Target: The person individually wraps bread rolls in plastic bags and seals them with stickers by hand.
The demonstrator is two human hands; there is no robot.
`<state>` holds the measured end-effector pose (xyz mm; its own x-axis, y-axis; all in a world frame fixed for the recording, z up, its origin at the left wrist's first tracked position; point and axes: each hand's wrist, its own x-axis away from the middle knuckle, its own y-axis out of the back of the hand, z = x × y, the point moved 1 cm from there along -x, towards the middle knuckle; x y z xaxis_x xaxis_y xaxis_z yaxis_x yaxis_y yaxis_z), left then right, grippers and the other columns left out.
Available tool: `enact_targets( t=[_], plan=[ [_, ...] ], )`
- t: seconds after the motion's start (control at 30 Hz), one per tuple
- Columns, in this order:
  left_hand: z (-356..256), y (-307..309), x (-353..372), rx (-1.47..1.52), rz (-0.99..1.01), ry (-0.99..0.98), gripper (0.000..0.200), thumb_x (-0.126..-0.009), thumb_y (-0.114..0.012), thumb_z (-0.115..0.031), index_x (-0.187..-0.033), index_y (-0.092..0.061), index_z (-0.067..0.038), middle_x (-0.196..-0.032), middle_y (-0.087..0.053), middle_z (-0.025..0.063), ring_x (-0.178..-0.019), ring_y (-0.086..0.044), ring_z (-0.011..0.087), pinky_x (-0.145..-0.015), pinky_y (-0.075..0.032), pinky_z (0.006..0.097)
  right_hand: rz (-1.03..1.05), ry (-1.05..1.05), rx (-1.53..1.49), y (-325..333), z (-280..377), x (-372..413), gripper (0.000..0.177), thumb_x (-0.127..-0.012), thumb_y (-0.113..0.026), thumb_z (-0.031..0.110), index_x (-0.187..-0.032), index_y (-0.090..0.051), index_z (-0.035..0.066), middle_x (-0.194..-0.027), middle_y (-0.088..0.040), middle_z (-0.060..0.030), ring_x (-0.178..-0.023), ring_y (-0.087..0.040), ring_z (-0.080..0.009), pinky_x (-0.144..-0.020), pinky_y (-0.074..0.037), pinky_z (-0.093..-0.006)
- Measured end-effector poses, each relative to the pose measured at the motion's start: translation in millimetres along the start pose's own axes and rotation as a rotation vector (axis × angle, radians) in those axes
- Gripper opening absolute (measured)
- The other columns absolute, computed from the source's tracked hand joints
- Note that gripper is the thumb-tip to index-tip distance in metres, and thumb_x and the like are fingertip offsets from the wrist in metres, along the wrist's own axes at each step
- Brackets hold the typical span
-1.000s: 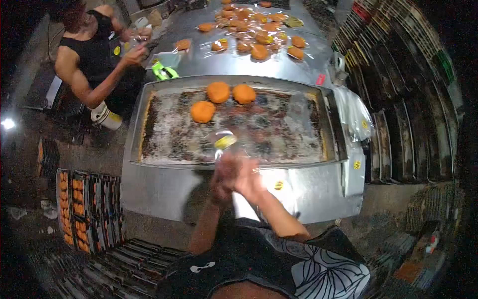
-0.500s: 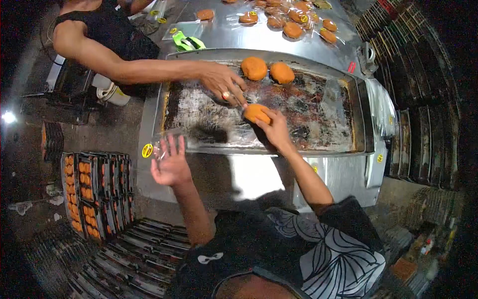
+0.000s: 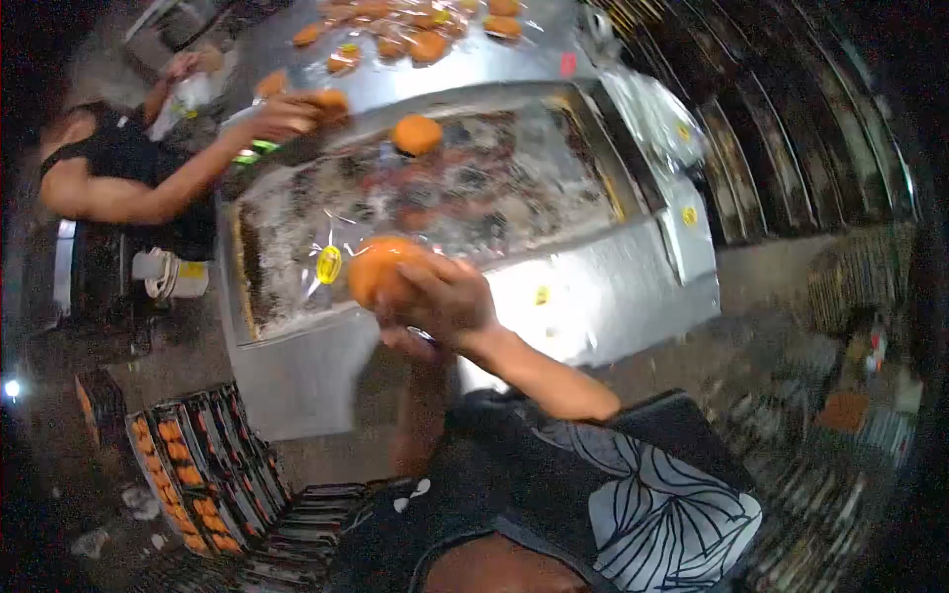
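Observation:
An orange-brown bun [image 3: 374, 269] is in front of me above the near edge of the metal tray, gripped by my right hand [image 3: 455, 296] from its right side. Clear plastic bag film with a yellow round label [image 3: 329, 264] spreads just left of the bun. Below the bun and partly behind my right hand is my left hand [image 3: 403, 338]; its fingers are hidden and blurred. Another bun [image 3: 417, 134] lies on the worn tray [image 3: 297, 247]. Across the tray, a co-worker's hand [image 3: 285, 119] holds a bun [image 3: 331, 103].
Several bagged buns [image 3: 427, 45] lie on the steel table [image 3: 534, 61] behind the tray. A stack of clear bags [image 3: 657, 128] sits at right. Racks with trays of buns [image 3: 183, 465] stand low left, and dark stacked trays [image 3: 771, 148] stand right. A white bucket [image 3: 183, 277] is at left.
My right hand has brought the bun left and toward me, to the bag and my left hand. The co-worker's hand has lifted another bun away from the tray. The view has turned.

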<state>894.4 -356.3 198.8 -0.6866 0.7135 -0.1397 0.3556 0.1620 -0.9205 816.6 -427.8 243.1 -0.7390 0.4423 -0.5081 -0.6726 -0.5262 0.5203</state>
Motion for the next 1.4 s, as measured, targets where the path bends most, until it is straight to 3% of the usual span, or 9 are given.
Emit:
enact_targets(
  t=[0.23,0.43,0.5,0.63,0.7,0.93,1.13,1.23,1.4],
  plan=[
    [77.5,31.9,75.7,-0.558,-0.340,0.434,0.024,-0.083,-0.046,-0.018,-0.101,-0.049,-0.003,-0.092,-0.054,0.0068,-0.080,-0.055,0.0222,-0.076,-0.046,0.0355,0.085,-0.317,-0.278,52.7,-76.9,26.3,0.017,-0.072,-0.061,0.012,-0.086,-0.061,0.003,-0.073,-0.059,-0.0091,-0.064,-0.055,-0.0168,-0.060,-0.046,-0.0275],
    [189.3,75.0,142.9,-1.755,0.852,0.174,0.024,-0.063,-0.065,-0.015,-0.080,-0.056,-0.002,-0.093,-0.055,0.0127,-0.091,-0.051,0.0315,-0.080,-0.040,0.0383,-0.358,0.073,0.033,78.3,-80.6,-86.1,0.040,-0.078,-0.055,0.023,-0.111,-0.049,0.002,-0.110,-0.052,-0.0152,-0.100,-0.051,-0.0252,-0.087,-0.039,-0.0310],
    [205.1,130.8,135.2,-1.547,1.137,-0.076,0.020,-0.072,-0.059,-0.020,-0.083,-0.057,-0.003,-0.090,-0.056,0.0130,-0.088,-0.052,0.0297,-0.078,-0.041,0.0377,-0.030,-0.032,-0.115,87.9,-69.8,-23.7,0.053,-0.076,-0.058,0.018,-0.122,-0.035,0.004,-0.124,-0.039,-0.0147,-0.113,-0.039,-0.0245,-0.096,-0.029,-0.0331],
    [146.4,77.2,83.0,-1.210,0.315,0.952,0.029,-0.080,-0.051,-0.028,-0.091,-0.060,-0.003,-0.089,-0.060,0.0101,-0.082,-0.056,0.0178,-0.076,-0.043,0.0317,0.522,-0.858,-0.576,120.5,-81.3,147.7,0.016,-0.075,-0.060,0.018,-0.085,-0.059,0.005,-0.071,-0.058,-0.0036,-0.063,-0.051,-0.0122,-0.061,-0.044,-0.0280],
    [144.1,45.4,82.3,-0.876,0.132,0.938,0.031,-0.082,-0.047,-0.030,-0.090,-0.061,-0.003,-0.078,-0.061,0.0087,-0.076,-0.056,0.0145,-0.071,-0.044,0.0282,0.536,-0.450,-0.398,123.0,-81.6,178.1,0.017,-0.076,-0.059,0.020,-0.083,-0.057,0.004,-0.067,-0.056,-0.0066,-0.060,-0.050,-0.0139,-0.056,-0.043,-0.0277],
    [168.9,3.6,97.7,-1.381,0.402,0.496,0.016,-0.069,-0.063,-0.015,-0.076,-0.060,-0.002,-0.065,-0.057,0.0073,-0.064,-0.055,0.0161,-0.059,-0.042,0.0273,0.208,-0.538,0.072,134.4,-82.1,197.5,0.021,-0.082,-0.051,0.015,-0.097,-0.052,0.000,-0.058,-0.048,-0.0142,-0.052,-0.050,-0.0177,-0.050,-0.041,-0.0273],
    [134.2,-61.3,67.7,-1.382,0.226,-0.039,0.008,-0.070,-0.060,-0.004,-0.076,-0.060,0.001,-0.070,-0.053,0.0094,-0.066,-0.053,0.0189,-0.059,-0.041,0.0276,-0.162,-1.456,-1.389,104.4,-95.6,105.6,0.034,-0.088,-0.042,0.023,-0.114,-0.048,0.003,-0.075,-0.056,-0.0047,-0.046,-0.043,-0.0076,-0.035,-0.033,-0.0187],
    [120.1,-33.3,49.2,-0.912,-0.049,-0.064,0.040,-0.079,-0.055,-0.008,-0.116,-0.044,-0.008,-0.104,-0.048,0.0061,-0.085,-0.051,0.0140,-0.073,-0.042,0.0269,-0.389,-0.779,-1.617,76.9,-62.4,24.3,0.048,-0.087,-0.040,0.037,-0.121,-0.038,0.002,-0.112,-0.049,-0.0139,-0.094,-0.049,-0.0177,-0.084,-0.039,-0.0319],
    [0.5,67.4,6.7,0.071,-0.078,-0.097,0.033,-0.081,-0.053,-0.019,-0.111,-0.045,-0.008,-0.111,-0.046,0.0105,-0.091,-0.051,0.0176,-0.081,-0.043,0.0320,0.552,-0.954,-1.614,-34.6,-59.0,9.1,0.041,-0.083,-0.047,0.028,-0.115,-0.044,0.002,-0.111,-0.053,-0.0097,-0.091,-0.054,-0.0212,-0.083,-0.041,-0.0297]
  ],
)
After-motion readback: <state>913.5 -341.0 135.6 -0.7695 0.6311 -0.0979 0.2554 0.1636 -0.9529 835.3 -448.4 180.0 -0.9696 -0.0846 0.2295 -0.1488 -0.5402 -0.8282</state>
